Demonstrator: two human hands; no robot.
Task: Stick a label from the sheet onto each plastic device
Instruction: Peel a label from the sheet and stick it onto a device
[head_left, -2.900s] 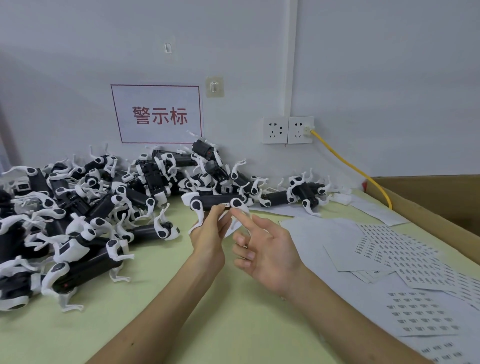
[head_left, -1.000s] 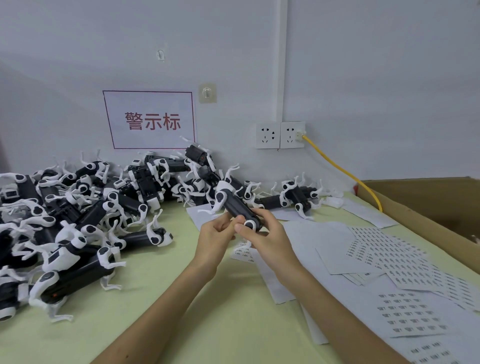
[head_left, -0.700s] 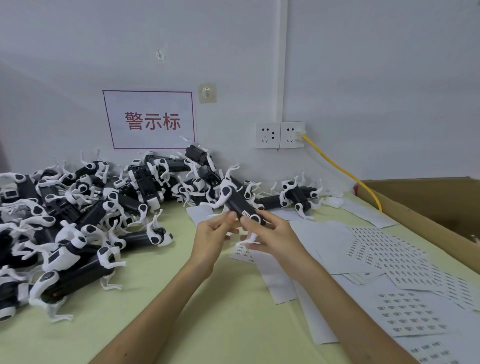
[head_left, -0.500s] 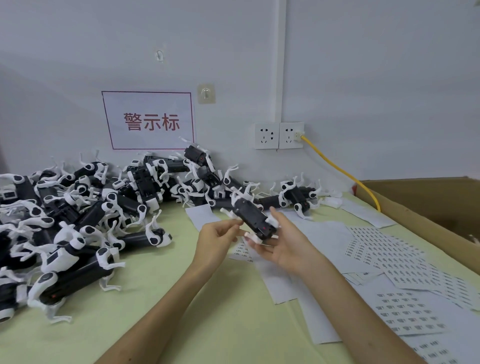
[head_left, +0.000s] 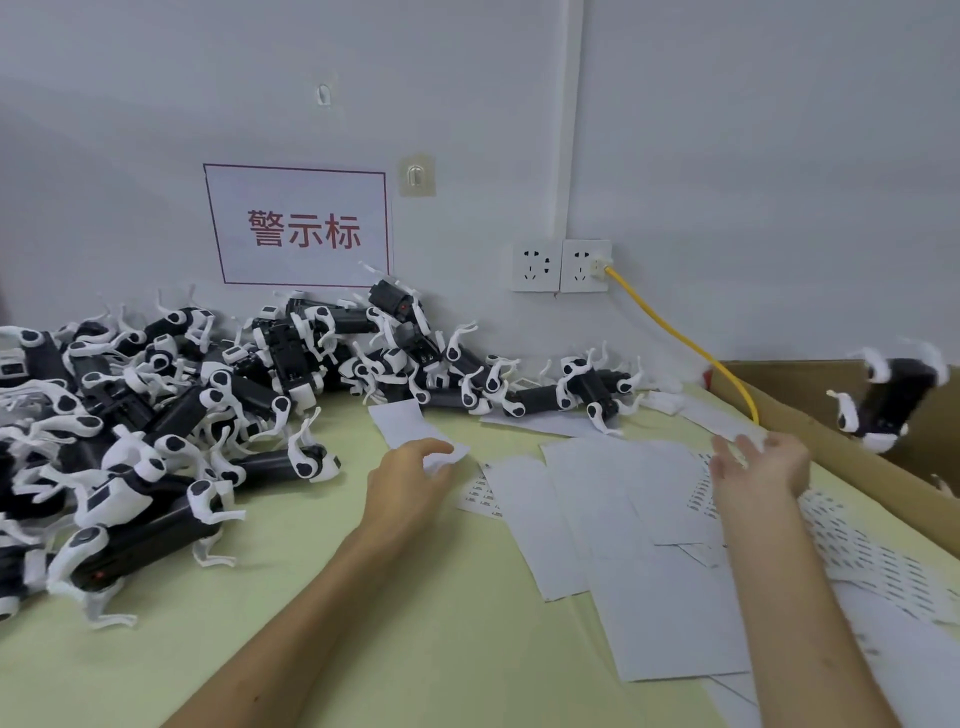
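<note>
A black-and-white plastic device (head_left: 883, 402) is in mid-air over the cardboard box (head_left: 810, 410) at the right, blurred and apart from any hand. My right hand (head_left: 756, 467) is stretched toward the box with fingers spread and holds nothing. My left hand (head_left: 410, 475) rests over a slip of white paper (head_left: 405, 423) near the table's middle, fingers relaxed. A big heap of the same devices (head_left: 171, 415) covers the left side and runs along the wall. Label sheets (head_left: 857, 551) with rows of small dark labels lie at the right.
Blank white backing sheets (head_left: 623, 545) overlap on the pale green table (head_left: 415, 649). A yellow cable (head_left: 680, 338) runs from the wall sockets (head_left: 561, 265) down to the box. A red-lettered sign (head_left: 298, 226) hangs on the wall.
Both hands held the device in front of me half a second ago. My right hand swung right and let it go, so it now flies over the box. My left hand dropped onto the paper.
</note>
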